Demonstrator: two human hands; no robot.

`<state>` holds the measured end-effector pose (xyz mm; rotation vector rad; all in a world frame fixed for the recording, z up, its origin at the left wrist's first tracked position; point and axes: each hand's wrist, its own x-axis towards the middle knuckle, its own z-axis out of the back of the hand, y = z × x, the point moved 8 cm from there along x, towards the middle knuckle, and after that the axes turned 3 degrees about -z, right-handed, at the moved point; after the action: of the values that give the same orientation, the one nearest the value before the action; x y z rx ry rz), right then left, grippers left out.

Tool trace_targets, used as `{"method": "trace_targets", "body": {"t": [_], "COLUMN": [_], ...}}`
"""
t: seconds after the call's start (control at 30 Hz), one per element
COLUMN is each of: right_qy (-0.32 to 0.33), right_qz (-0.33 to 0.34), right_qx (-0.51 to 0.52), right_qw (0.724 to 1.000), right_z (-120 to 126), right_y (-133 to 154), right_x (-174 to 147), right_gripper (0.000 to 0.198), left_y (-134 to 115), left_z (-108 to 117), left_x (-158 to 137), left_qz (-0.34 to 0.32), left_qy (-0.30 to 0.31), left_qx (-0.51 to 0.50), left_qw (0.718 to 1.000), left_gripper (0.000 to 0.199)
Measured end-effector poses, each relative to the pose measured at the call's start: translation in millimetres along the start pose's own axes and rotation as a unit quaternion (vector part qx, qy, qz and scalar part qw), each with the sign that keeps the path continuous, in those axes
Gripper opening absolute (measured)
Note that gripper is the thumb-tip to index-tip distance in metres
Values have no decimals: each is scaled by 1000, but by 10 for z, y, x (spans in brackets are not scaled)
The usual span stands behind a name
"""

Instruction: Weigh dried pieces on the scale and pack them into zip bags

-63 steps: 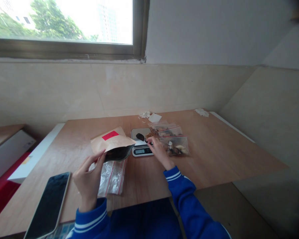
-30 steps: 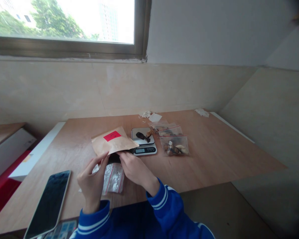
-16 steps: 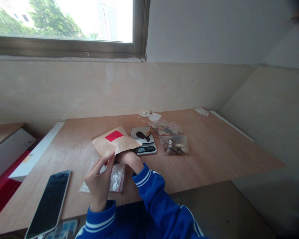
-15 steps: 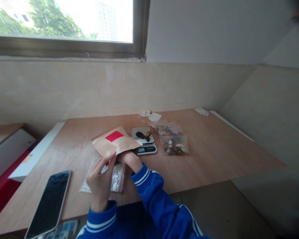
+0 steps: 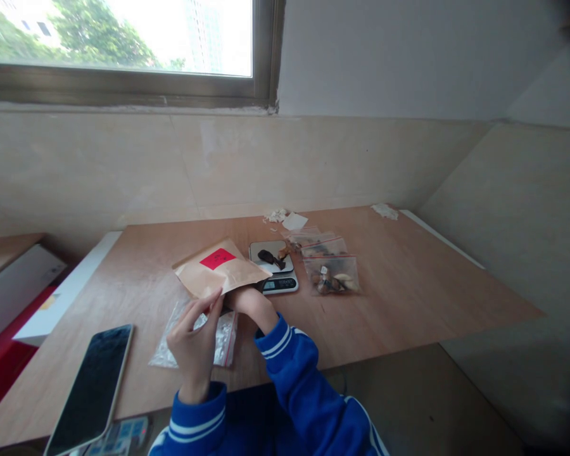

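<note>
My left hand (image 5: 197,339) pinches the near edge of a brown kraft paper bag (image 5: 237,271) that bears a red label (image 5: 217,258). My right hand (image 5: 251,303) reaches into the bag's mouth, and its fingers are hidden inside. Just right of the bag stands a small kitchen scale (image 5: 280,283), its display partly covered by the bag's corner. Dark dried pieces (image 5: 267,256) and a brownish one (image 5: 284,253) lie on the scale's plate. Under my hands is a clear zip bag (image 5: 225,332) that looks crumpled.
Several filled zip bags (image 5: 336,278) lie right of the scale. White scraps (image 5: 278,216) and a white paper piece (image 5: 295,221) are at the back, with another white scrap (image 5: 384,211) farther right. A phone (image 5: 92,386) rests at the table's left front.
My right wrist and sleeve have shifted slightly to the right, with the hand still inside the bag. The camera view has moved a little. The pieces on the scale look the same.
</note>
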<state>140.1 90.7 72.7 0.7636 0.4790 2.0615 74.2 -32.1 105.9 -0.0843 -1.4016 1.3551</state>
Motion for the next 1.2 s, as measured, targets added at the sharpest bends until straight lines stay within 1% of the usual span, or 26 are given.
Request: {"method": "trace_targets", "body": {"t": [0.07, 0.1, 0.13, 0.23, 0.3, 0.43, 0.5, 0.57, 0.77, 0.9, 1.03, 1.2], "right_qy": [67, 88, 92, 56, 26, 0, 4, 18, 69, 94, 94, 55], "right_qz": [13, 17, 19, 32, 35, 17, 6, -9, -52, -41, -32, -25], "right_qx": [20, 28, 36, 50, 53, 66, 69, 62, 44, 49, 38, -24], "right_qw": [997, 996, 995, 997, 998, 998, 998, 998, 995, 994, 994, 998], "right_z": [-79, -96, -83, 39, 133, 261, 290, 298, 307, 332, 364, 389], "right_y": [29, 44, 57, 93, 91, 39, 31, 32, 55, 112, 151, 174], "right_x": [-40, -62, -81, -158, -240, -404, -449, -469, -501, -527, -562, -607], "right_gripper": [30, 31, 31, 27, 27, 43, 50, 52, 46, 47, 43, 34], "left_y": [4, 4, 5, 7, 12, 47, 64, 69, 44, 49, 58, 53], "left_z": [13, 16, 17, 17, 19, 34, 38, 34, 36, 45, 71, 81], "left_x": [7, 10, 13, 18, 18, 18, 17, 16, 15, 25, 31, 39], "left_qz": [4, 5, 6, 8, 10, 21, 24, 21, 12, 23, 29, 24], "left_qy": [-7, -8, -7, -4, -2, -9, -11, -8, -9, -14, -20, -20], "left_qx": [-3, -5, -6, -6, -4, 2, 2, 2, -1, -3, 0, 5], "left_qw": [1000, 1000, 1000, 1000, 1000, 1000, 1000, 1000, 1000, 1000, 999, 999], "left_gripper": [19, 19, 19, 20, 21, 22, 22, 21, 20, 20, 21, 22]}}
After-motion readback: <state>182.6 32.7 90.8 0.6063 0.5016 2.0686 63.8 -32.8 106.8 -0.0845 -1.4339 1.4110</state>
